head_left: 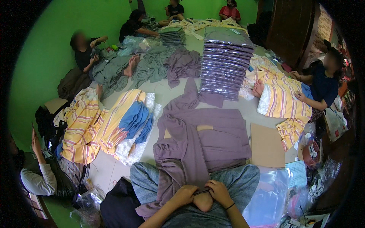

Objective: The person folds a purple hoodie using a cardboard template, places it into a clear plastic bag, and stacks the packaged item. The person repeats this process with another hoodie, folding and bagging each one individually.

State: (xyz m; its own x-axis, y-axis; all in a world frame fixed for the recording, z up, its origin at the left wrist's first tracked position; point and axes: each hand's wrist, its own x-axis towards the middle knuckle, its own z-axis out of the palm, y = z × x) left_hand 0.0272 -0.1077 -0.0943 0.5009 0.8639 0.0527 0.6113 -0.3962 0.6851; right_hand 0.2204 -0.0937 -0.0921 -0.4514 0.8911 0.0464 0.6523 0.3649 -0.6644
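Observation:
A mauve garment (224, 144) lies spread before my crossed legs, with tan cardboard (204, 128) showing through gaps in it. One length of its cloth runs down into my lap. Pinched at the end of that cloth are the fingers of my left hand (184, 195). Close beside it, my right hand (219, 191) is closed on the same end, a dark band on its wrist. Between the two hands a narrow dark edge of the cloth is stretched above my bare foot (203, 202). The fingertips are partly hidden.
A tall stack of bagged mauve garments (224, 64) stands ahead. To the right lie a cardboard sheet (267, 146) and clear plastic bags (266, 193). Yellow striped garments (118, 125) lie left, beside a black bundle (123, 205). Several people sit around with cloth.

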